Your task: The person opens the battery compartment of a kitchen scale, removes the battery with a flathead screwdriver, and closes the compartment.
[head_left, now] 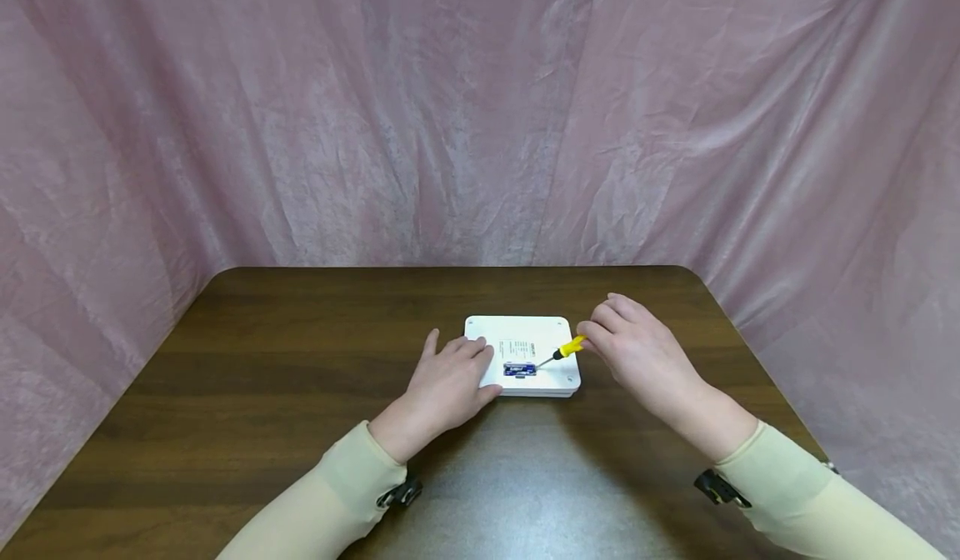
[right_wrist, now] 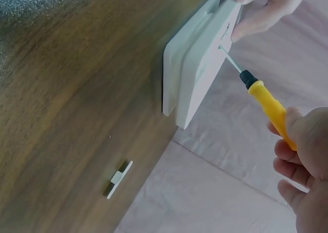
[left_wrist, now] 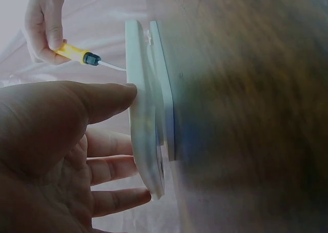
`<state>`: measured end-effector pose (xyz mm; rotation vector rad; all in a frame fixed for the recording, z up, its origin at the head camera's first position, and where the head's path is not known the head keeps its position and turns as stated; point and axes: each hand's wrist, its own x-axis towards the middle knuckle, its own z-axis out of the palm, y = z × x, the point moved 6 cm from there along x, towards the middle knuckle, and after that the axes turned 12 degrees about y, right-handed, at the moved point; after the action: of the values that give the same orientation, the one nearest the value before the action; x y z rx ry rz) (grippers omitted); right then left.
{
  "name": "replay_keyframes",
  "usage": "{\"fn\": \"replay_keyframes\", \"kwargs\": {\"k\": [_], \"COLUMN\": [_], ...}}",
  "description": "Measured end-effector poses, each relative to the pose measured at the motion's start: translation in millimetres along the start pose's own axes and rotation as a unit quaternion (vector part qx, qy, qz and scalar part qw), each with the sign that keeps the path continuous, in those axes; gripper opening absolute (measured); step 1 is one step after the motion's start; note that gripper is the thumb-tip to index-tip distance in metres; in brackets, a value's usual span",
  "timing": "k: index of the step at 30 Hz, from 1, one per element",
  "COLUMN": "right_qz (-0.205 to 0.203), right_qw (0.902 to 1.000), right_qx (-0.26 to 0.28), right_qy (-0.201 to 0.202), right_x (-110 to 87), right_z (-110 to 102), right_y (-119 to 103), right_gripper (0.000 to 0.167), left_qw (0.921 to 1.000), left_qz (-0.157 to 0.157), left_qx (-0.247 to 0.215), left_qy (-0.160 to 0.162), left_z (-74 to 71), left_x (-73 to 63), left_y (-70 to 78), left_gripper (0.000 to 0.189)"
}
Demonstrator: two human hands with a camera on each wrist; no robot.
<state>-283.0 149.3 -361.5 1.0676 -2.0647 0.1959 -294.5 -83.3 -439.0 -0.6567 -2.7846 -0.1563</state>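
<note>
A white flat two-layered device (head_left: 543,328), like a kitchen scale turned underside up, lies on the table. A blue battery (head_left: 517,369) shows in a slot in its upper face, below a printed label. My left hand (head_left: 448,383) rests on the device's left part, fingers spread over the face and the thumb at the near edge. With its fingers and thumb, my right hand (head_left: 645,356) holds a yellow-handled screwdriver (right_wrist: 269,107). The slanting shaft meets the right end of the battery slot. In the right wrist view, a small white cover piece (right_wrist: 118,178) lies on the table.
The dark wooden table (head_left: 300,360) has rounded far corners. Pink drapes (head_left: 465,127) hang behind it and along both sides. A black wrist device (head_left: 720,488) sits at the right sleeve, and another (head_left: 401,492) at the left.
</note>
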Motion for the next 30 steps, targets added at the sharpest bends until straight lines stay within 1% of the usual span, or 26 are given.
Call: {"fn": "replay_keyframes", "kwargs": {"k": [5,8,10,14,20,26,28,30], "right_qz": [-0.022,-0.020,-0.009,0.027,0.069,0.117,0.127,0.129], "right_qw": [0.9996,0.9997,0.9998,0.9995,0.9976,0.9930,0.9917,0.9915], "right_qx": [-0.002,-0.001,0.000,0.002,-0.004,-0.013,-0.013,-0.013], "right_qy": [0.014,0.017,0.016,0.014,0.000,-0.013,-0.014,-0.014], "right_x": [3.7,3.9,3.3,-0.9,-14.0,-28.6,-31.5,-33.3], "right_z": [-1.2,-0.6,0.7,3.4,5.5,6.0,6.3,6.5], "right_y": [-6.9,-8.0,-6.5,0.4,11.7,18.2,18.8,18.7], "right_gripper": [0.026,0.025,0.024,0.019,0.008,0.008,0.009,0.009], "left_qw": [1.0000,1.0000,1.0000,1.0000,1.0000,1.0000,1.0000,1.0000], "left_qz": [0.003,0.004,0.003,0.003,0.004,0.004,0.004,0.004], "left_qx": [0.001,0.000,0.000,-0.002,0.002,0.006,0.008,0.008], "left_qy": [0.000,0.004,0.004,0.006,0.005,0.002,0.001,0.002], "left_z": [-1.2,-2.0,-1.9,-1.7,-2.7,-2.5,-1.8,-1.4], "left_x": [1.0,1.4,1.5,1.7,1.3,-0.1,-0.6,-1.0], "left_y": [1.6,2.0,1.8,1.6,1.8,1.8,1.7,1.9], "left_gripper": [0.064,0.064,0.064,0.063,0.064,0.064,0.064,0.064]}}
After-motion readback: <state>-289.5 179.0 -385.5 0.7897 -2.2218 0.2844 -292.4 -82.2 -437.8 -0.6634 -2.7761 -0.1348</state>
